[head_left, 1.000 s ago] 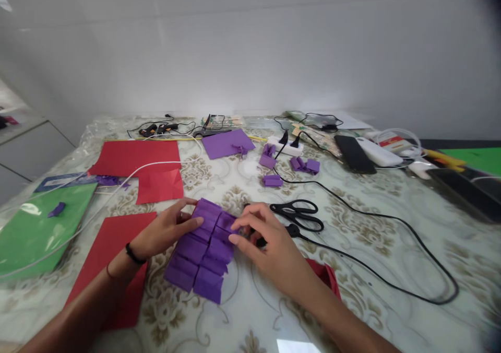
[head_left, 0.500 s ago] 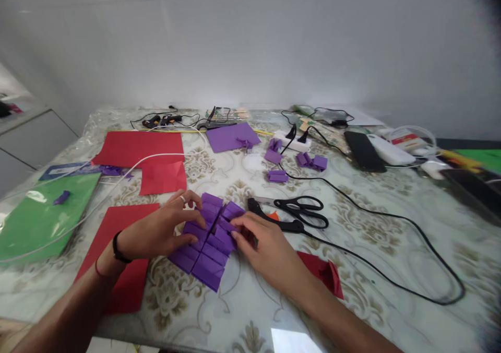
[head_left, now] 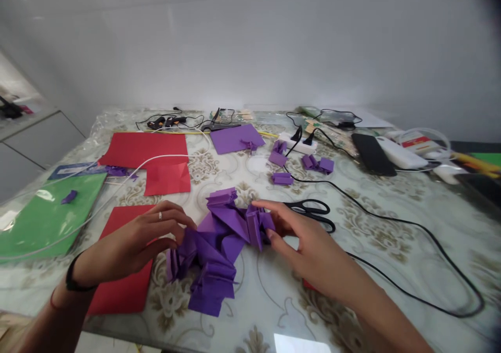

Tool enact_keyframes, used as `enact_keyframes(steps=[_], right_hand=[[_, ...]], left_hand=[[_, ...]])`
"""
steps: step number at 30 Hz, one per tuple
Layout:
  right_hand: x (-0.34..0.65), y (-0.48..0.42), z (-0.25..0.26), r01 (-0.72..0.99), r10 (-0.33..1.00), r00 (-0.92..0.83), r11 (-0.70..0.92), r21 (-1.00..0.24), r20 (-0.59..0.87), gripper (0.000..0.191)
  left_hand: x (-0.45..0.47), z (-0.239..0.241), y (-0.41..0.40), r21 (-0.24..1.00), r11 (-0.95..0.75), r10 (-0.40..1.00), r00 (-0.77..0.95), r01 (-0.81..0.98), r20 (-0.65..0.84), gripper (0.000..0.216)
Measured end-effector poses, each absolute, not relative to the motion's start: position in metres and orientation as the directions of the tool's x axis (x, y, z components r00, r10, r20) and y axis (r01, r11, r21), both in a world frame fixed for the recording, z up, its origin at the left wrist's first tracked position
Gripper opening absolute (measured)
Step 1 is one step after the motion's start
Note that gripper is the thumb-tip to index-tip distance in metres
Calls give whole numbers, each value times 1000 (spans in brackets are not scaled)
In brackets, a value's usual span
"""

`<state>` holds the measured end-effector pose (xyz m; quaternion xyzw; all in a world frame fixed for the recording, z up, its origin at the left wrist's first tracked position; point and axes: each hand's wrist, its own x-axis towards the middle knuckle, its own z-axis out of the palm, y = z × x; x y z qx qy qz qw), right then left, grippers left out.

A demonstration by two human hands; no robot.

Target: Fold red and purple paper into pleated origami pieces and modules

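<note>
A creased, pleated purple paper (head_left: 217, 243) lies half unfolded on the patterned table (head_left: 391, 248) in front of me. My left hand (head_left: 133, 243) pinches its left edge with curled fingers, above a red sheet (head_left: 117, 290). My right hand (head_left: 309, 243) grips the paper's right folded corner between thumb and fingers. Black scissors (head_left: 313, 209) lie just behind my right hand.
Red sheets (head_left: 146, 149), a green sheet (head_left: 43, 217) and a flat purple sheet (head_left: 235, 138) lie at left and back. Small folded purple pieces (head_left: 317, 163) sit near a white power strip (head_left: 299, 145). A black cable (head_left: 410, 243) loops across the right side; phones (head_left: 371, 154) and clutter fill the far right.
The tightly folded purple block has been pulled apart and now spreads open in loose pleats. Both hands have moved outward to its two sides.
</note>
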<state>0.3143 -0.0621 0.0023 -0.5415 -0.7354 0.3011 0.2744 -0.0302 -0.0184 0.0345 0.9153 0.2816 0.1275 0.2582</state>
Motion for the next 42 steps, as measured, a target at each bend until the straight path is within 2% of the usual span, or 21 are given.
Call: enact_keyframes(steps=[7, 11, 19, 27, 32, 34, 37, 39, 42], right_hand=[[327, -61, 3, 662, 974, -207, 206, -721, 88, 44], [330, -61, 3, 619, 978, -186, 195, -761, 100, 44], [324, -60, 1, 573, 987, -160, 77, -816, -20, 48], [312, -66, 4, 650, 962, -264, 126, -750, -67, 53], [304, -70, -2, 629, 932, -362, 245, -738, 0, 48], [300, -72, -5, 629, 923, -384, 278, -726, 21, 48], [295, -75, -6, 629, 912, -411, 296, -719, 15, 47], [292, -76, -6, 623, 900, -436, 301, -722, -1, 43], [288, -78, -6, 613, 880, -475, 335, -716, 5, 39]], left_hand=[[-63, 31, -29, 542, -641, 670, 741, 544, 47, 39], [-68, 38, -25, 546, -620, 702, 710, 564, 64, 37], [-78, 50, -3, 546, -643, 683, 725, 537, 91, 37], [-44, 47, 7, 575, -687, 564, 825, 444, 36, 27], [-17, 45, 6, 554, -718, 501, 865, 421, -8, 24], [-9, 46, 5, 551, -716, 523, 853, 429, 15, 20], [8, 41, 6, 510, -712, 620, 773, 484, 133, 15], [21, 34, 8, 449, -727, 648, 734, 519, 203, 27], [41, 22, 13, 348, -735, 654, 745, 583, 133, 57]])
